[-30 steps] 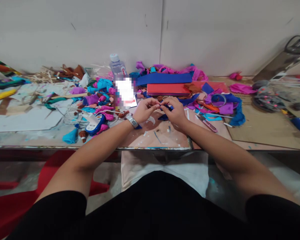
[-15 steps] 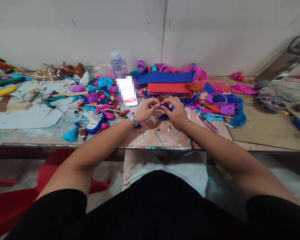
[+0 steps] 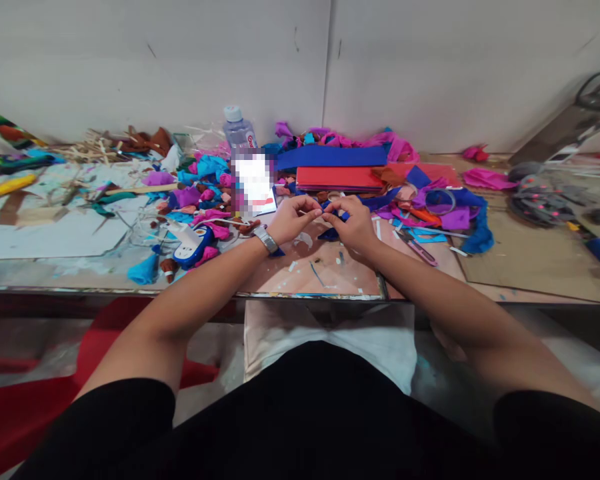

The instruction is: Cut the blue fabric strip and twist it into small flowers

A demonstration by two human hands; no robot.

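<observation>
2 hands (image 3: 354, 223): pinched narrow, contents unclear | blue scrap (image 3: 329, 235) near | flat red stack (image 3: 337, 178)

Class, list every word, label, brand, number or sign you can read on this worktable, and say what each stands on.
"G…": red label on the clear bottle; the letters after the G are too small to read surely.
Phone: its bright screen is pixelated, so nothing is readable.
Blue-and-white socket block: any markings are too small to read.
I can read no other words or numbers.
</observation>
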